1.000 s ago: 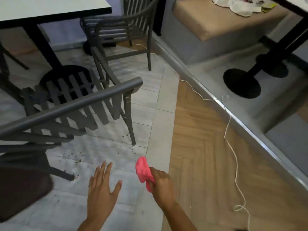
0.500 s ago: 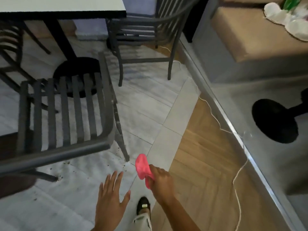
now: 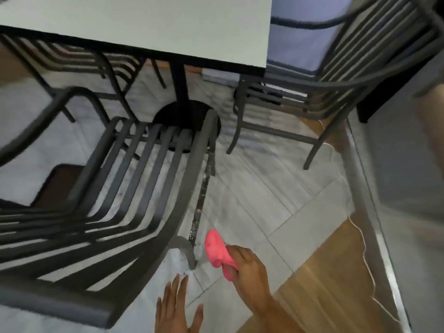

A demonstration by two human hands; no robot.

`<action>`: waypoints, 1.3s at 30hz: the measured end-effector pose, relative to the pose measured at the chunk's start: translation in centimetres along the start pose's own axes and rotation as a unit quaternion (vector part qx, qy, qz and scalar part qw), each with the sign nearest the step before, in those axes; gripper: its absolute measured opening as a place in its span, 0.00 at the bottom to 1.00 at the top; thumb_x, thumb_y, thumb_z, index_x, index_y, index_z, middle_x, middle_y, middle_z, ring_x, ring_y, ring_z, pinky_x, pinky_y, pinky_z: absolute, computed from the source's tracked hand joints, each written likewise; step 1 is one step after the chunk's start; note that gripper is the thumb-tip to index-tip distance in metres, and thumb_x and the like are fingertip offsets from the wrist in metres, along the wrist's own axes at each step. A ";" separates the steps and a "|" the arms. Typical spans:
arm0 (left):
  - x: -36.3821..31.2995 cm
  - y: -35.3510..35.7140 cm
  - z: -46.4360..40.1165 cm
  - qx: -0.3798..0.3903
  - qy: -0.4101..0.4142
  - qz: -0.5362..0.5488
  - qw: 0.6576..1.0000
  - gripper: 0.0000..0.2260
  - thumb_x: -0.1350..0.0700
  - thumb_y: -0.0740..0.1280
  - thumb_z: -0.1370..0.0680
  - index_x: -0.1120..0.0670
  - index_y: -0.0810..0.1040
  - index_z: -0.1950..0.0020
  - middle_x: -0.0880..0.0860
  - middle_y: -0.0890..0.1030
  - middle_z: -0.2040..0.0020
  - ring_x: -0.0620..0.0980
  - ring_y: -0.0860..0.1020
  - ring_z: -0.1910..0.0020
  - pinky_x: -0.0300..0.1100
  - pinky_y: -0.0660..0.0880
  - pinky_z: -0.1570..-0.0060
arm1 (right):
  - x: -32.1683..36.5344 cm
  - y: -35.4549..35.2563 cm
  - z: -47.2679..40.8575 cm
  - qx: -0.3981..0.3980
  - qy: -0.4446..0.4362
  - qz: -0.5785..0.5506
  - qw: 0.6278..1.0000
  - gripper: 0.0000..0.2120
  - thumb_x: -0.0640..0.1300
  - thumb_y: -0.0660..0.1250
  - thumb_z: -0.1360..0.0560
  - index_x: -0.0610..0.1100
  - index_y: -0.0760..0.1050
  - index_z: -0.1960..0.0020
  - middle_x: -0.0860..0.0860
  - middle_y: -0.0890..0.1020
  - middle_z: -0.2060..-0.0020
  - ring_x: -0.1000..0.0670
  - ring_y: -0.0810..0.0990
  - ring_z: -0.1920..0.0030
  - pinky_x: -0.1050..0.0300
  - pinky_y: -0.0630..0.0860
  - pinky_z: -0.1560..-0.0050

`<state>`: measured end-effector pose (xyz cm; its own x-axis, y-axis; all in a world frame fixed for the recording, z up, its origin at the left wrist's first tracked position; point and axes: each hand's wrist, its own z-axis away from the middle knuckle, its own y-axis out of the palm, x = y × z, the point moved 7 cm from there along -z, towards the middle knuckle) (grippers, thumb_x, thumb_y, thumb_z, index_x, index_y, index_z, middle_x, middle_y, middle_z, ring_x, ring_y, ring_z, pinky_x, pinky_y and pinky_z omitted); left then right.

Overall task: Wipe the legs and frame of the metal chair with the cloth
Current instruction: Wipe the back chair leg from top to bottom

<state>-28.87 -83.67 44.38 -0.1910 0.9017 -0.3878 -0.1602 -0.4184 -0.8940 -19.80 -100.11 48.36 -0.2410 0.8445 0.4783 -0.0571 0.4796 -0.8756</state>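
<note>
A dark grey metal chair (image 3: 149, 179) with a slatted seat and back fills the left and middle of the head view, seen from above. Its rear right leg (image 3: 200, 207) is scuffed and speckled with pale marks. My right hand (image 3: 249, 267) grips a bunched pink cloth (image 3: 217, 251) just right of that leg's lower end, a small gap away from it. My left hand (image 3: 175, 308) hovers with its fingers spread below the chair's back corner and touches nothing.
A white-topped table (image 3: 144, 27) on a black pedestal base (image 3: 182, 116) stands beyond the chair. A second metal chair (image 3: 324, 92) is at the upper right, another at the left. A white cord (image 3: 360, 236) runs along a metal floor strip over wooden flooring.
The view has moved closer and over the chair. My right hand with the cloth is now right beside the chair's rear leg. My left hand stays spread and low.
</note>
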 end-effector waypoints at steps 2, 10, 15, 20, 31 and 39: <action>-0.4 0.4 -0.2 -0.036 -0.058 0.012 0.998 0.27 0.33 0.43 0.25 0.44 0.59 0.32 0.57 0.78 0.38 0.52 0.67 0.42 0.62 0.76 0.58 | 0.0 -0.1 -1.8 -0.006 -0.051 -0.029 0.998 0.15 0.48 0.61 0.35 0.49 0.79 0.51 0.56 0.83 0.57 0.57 0.76 0.58 0.69 0.70 0.60; -1.1 -1.7 -0.2 -0.348 -0.182 0.240 0.888 0.31 0.27 0.52 0.30 0.39 0.59 0.30 0.45 0.64 0.29 0.45 0.64 0.31 0.45 0.61 0.35 | 2.3 0.3 -3.8 -0.061 -0.233 -0.253 0.937 0.15 0.51 0.60 0.23 0.47 0.70 0.39 0.54 0.75 0.42 0.56 0.76 0.44 0.63 0.75 0.46; -0.4 -3.6 0.1 -0.504 -0.094 0.288 0.809 0.25 0.40 0.58 0.28 0.33 0.57 0.31 0.30 0.59 0.29 0.31 0.58 0.30 0.23 0.56 0.35 | 4.0 0.9 -2.9 -0.178 -0.284 -0.363 0.869 0.17 0.42 0.64 0.28 0.43 0.70 0.39 0.53 0.75 0.45 0.66 0.73 0.44 0.72 0.70 0.47; 1.2 -4.0 -0.2 -0.590 0.047 0.271 0.759 0.24 0.48 0.59 0.23 0.45 0.59 0.27 0.49 0.61 0.25 0.48 0.61 0.26 0.52 0.60 0.28 | 4.2 2.8 -1.1 -0.311 -0.305 -0.443 0.783 0.17 0.40 0.64 0.27 0.41 0.67 0.39 0.61 0.75 0.53 0.67 0.74 0.50 0.73 0.70 0.51; 4.4 -3.5 -5.1 -0.581 0.130 0.340 0.728 0.22 0.50 0.58 0.19 0.45 0.59 0.26 0.41 0.65 0.28 0.38 0.63 0.29 0.47 0.64 0.30 | 8.6 5.4 -2.7 -0.409 -0.412 -0.193 0.791 0.19 0.44 0.59 0.22 0.42 0.69 0.32 0.42 0.72 0.34 0.44 0.76 0.41 0.54 0.75 0.45; 4.8 -4.9 -4.8 -0.617 0.110 0.394 0.672 0.19 0.58 0.64 0.22 0.46 0.68 0.32 0.36 0.74 0.45 0.34 0.76 0.48 0.27 0.72 0.50 | 8.7 5.5 -2.9 -0.404 -0.418 -0.240 0.777 0.17 0.41 0.63 0.23 0.37 0.73 0.35 0.39 0.78 0.44 0.43 0.80 0.48 0.48 0.80 0.51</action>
<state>-24.30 -76.79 45.80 0.4246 0.5036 -0.7524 0.8578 -0.4896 0.1563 -19.42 -89.43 47.91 -0.9447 0.2339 0.2299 0.2113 0.9702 -0.1189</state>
